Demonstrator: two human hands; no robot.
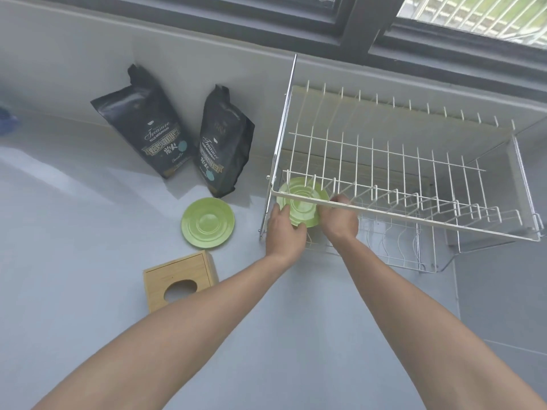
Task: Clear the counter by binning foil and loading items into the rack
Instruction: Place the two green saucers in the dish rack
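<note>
A white wire dish rack (414, 161) with two tiers stands on the grey counter at the right. Both hands hold a green saucer (302, 204) upright at the rack's front left corner, partly behind the upper tier's front rail. My left hand (285, 232) grips its left and lower edge. On the saucer's right edge sits my right hand (339, 218), fingers curled beside the wire prongs. A second green saucer (208, 223) lies flat on the counter left of the rack. No foil is in view.
Two black coffee bags (148, 125) (223, 143) lean on the back wall. A wooden tissue box (179, 279) sits near the flat saucer. A window runs above the rack. A blue object (7, 121) shows at the far left edge.
</note>
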